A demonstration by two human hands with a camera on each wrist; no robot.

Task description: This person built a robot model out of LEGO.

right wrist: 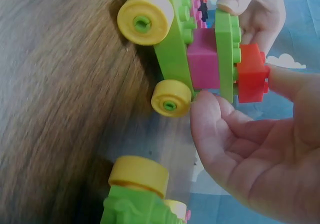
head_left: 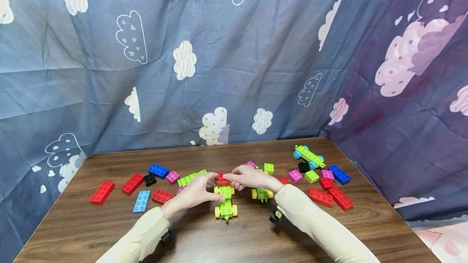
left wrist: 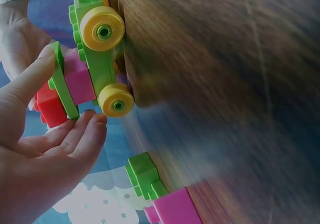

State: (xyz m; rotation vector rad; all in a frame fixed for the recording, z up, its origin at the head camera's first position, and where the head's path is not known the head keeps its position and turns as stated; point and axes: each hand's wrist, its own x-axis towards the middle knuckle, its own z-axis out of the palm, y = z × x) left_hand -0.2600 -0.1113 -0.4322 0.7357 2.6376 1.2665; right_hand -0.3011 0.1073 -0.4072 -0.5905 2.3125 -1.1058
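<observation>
A green toy car base (head_left: 226, 209) with yellow wheels stands on the table between both hands. On its far part sits a pink brick (right wrist: 204, 59), topped by a flat green plate (right wrist: 225, 54). A red brick (head_left: 223, 180) with studs sits on that plate. My left hand (head_left: 195, 190) pinches the green plate, its thumb on the near end and its fingers by the other end. With the thumb against its studded top, my right hand (head_left: 254, 177) grips the red brick, the other fingers curled by the plate's edge.
Just right stands a second yellow-wheeled green car (head_left: 262, 194). A blue-wheeled car base (head_left: 309, 156) is at the back right. Loose bricks lie on both sides, among them a light blue brick (head_left: 141, 201), a dark blue brick (head_left: 339, 174) and a red brick (head_left: 102, 192). A patterned curtain (head_left: 234, 72) hangs behind.
</observation>
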